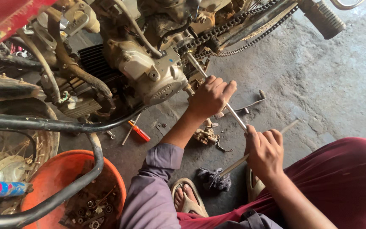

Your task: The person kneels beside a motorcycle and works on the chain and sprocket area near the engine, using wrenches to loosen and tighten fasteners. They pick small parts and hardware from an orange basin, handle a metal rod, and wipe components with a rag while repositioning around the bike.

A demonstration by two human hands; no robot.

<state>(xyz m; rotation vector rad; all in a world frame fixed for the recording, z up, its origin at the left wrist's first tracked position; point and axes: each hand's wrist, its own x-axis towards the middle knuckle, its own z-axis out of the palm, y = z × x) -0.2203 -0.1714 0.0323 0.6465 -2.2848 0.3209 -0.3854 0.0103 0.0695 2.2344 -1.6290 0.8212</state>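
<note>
Both hands, left (210, 96) and right (264, 149), gripped a long wrench (234, 114) beside the engine (157, 74). It might slip off and hurt knuckles.

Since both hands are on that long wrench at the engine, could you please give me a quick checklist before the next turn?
1. Left hand wrapped around the shaft of the long wrench near the engine: ok.
2. Right hand closed on the cross handle: ok.
3. Wrench tip seated on its fastener: cannot tell, hidden behind the left hand.
4. Drive chain clear of both hands: ok.
5. Loose small part lying under the shaft: not ok.
6. Orange screwdriver lying apart from the hands: ok.
</note>
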